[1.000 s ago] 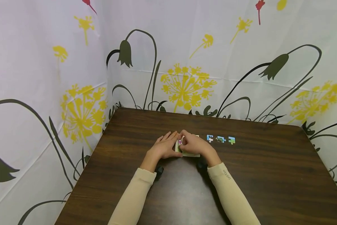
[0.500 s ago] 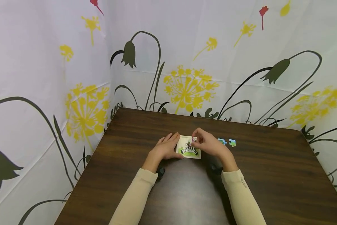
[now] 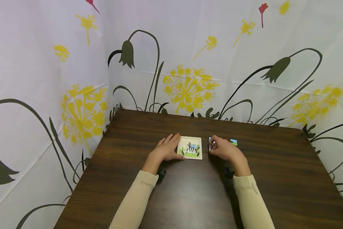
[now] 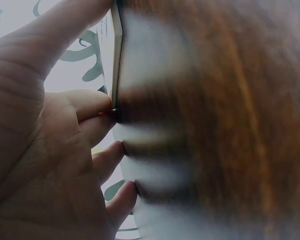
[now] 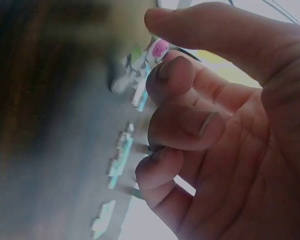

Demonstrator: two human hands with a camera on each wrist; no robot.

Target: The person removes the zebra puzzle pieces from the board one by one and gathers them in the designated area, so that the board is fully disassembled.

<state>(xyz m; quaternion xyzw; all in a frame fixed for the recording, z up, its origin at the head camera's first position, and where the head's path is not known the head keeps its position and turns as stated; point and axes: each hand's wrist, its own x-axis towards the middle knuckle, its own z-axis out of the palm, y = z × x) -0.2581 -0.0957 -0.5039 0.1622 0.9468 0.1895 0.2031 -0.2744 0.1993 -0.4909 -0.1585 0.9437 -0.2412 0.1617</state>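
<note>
Dark wood-grain desk [image 3: 188, 190], enclosed by a floral-print curtain [image 3: 188, 47]. Nearest the viewer, two cream sleeves lead forward to the hands. Left hand [image 3: 167, 150]: fingers straight, resting flat on the desk and touching the left edge of one zebra puzzle board [image 3: 190, 147], bracing it. Right hand [image 3: 224, 150]: grip closed in a pinch on one puzzle piece [image 5: 159, 50] with a pink patch, held just above the desk, right of the board. Beyond it lie loose pieces [image 5: 121, 149]; the right wrist view shows three in a row. Judged handling: the piece is thin, light, stiff card; pinch it by opposite edges, since flat faces may slip.
</note>
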